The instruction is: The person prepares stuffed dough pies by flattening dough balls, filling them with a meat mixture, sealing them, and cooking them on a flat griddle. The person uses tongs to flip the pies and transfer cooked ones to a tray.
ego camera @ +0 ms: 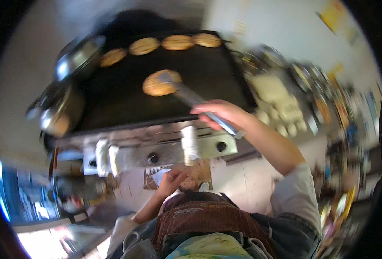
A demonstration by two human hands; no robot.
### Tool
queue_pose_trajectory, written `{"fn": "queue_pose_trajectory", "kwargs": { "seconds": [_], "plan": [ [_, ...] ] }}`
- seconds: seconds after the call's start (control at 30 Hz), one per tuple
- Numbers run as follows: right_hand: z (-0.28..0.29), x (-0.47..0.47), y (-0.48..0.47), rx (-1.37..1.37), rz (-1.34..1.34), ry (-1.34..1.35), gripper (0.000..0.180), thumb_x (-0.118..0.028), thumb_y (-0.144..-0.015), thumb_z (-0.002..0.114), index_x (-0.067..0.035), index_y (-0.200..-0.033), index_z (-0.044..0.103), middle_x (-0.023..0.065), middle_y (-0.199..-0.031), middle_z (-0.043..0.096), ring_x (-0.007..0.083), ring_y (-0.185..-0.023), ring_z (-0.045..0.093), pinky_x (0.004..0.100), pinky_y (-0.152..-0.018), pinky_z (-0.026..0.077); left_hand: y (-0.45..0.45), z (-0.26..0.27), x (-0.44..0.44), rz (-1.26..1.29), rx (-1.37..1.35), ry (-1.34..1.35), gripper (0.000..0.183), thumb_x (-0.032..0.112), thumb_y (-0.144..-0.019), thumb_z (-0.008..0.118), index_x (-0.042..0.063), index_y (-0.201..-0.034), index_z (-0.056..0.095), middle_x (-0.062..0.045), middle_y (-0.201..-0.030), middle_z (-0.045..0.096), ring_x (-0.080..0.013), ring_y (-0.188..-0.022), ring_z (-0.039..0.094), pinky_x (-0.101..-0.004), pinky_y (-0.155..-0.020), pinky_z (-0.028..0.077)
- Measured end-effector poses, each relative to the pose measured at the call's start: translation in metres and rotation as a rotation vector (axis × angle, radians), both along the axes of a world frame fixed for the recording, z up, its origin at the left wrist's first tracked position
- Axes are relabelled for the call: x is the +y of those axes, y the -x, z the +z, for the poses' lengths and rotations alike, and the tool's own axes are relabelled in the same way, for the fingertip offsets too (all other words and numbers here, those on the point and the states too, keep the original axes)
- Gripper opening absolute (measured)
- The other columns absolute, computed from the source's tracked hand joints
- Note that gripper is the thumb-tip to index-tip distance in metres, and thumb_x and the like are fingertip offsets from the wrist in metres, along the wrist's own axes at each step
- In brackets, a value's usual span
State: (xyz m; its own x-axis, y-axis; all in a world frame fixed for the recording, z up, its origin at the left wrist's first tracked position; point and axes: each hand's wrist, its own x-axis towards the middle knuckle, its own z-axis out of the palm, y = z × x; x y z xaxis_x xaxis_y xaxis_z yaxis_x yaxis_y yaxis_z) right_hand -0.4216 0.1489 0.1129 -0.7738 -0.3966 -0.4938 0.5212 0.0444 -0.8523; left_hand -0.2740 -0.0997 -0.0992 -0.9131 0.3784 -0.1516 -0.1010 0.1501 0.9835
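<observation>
My right hand (221,113) is closed around metal tongs (194,97). The far end of the tongs is at a round browned flatbread (155,84) over the middle of a black griddle (129,110); blur hides whether they grip it. Several more flatbreads (178,42) lie in a row along the griddle's back edge. My left hand (172,181) hangs low in front of the stove, near my apron, with its fingers partly bent and nothing visible in it.
Metal pots (63,110) stand at the griddle's left. Rolled white cloths (189,145) hang over the stove front, near black knobs (221,146). Pale dough pieces (281,97) lie on the counter at the right, with metal bowls (301,76) behind them.
</observation>
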Motion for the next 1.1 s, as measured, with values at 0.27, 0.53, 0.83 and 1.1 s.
{"fn": "queue_pose_trajectory", "kwargs": {
  "seconds": [0.27,0.53,0.83,1.1],
  "plan": [
    [-0.01,0.055,-0.109,0.215,-0.191,0.217,0.025,-0.03,-0.087,0.07,-0.007,-0.082,0.062,-0.0003,-0.061,0.056,0.0078,-0.048,0.054,0.0226,-0.04,0.041,-0.004,0.015,0.101,-0.532,-0.015,0.034,0.019,0.015,-0.093,0.061,-0.003,-0.089,0.068,-0.004,-0.076,0.066,-0.009,-0.068,0.059,-0.0234,-0.061,0.047],
    [-0.007,0.183,-0.439,0.215,-1.024,0.154,0.046,-0.018,-0.091,0.063,0.0,-0.131,0.049,0.0004,-0.071,0.055,0.0051,-0.046,0.05,0.0188,-0.04,0.042,-0.067,0.002,0.303,-1.118,-0.179,-0.016,0.018,0.011,-0.093,0.061,-0.001,-0.107,0.062,-0.003,-0.076,0.063,-0.0093,-0.069,0.058,-0.0233,-0.062,0.046],
    [-0.047,0.151,-0.673,0.017,-2.166,-0.152,0.041,-0.015,-0.089,0.058,0.004,-0.125,0.052,0.0035,-0.061,0.053,0.0103,-0.039,0.049,0.0222,-0.034,0.037,-0.307,-0.049,0.531,-2.304,-0.09,0.478,0.069,0.027,-0.085,0.072,-0.002,-0.137,0.038,-0.016,-0.122,0.058,-0.0221,-0.112,0.056,-0.0313,-0.096,0.044],
    [-0.079,0.104,-0.699,0.095,-2.83,0.013,0.037,-0.008,-0.088,0.054,0.006,-0.122,0.052,0.0077,-0.063,0.054,0.0118,-0.036,0.046,0.023,-0.031,0.034,-0.479,-0.13,0.584,-2.386,-0.628,0.888,0.079,0.039,-0.08,0.076,-0.003,-0.137,0.04,-0.013,-0.138,0.05,-0.0245,-0.128,0.045,-0.0341,-0.107,0.034]
  ]
}}
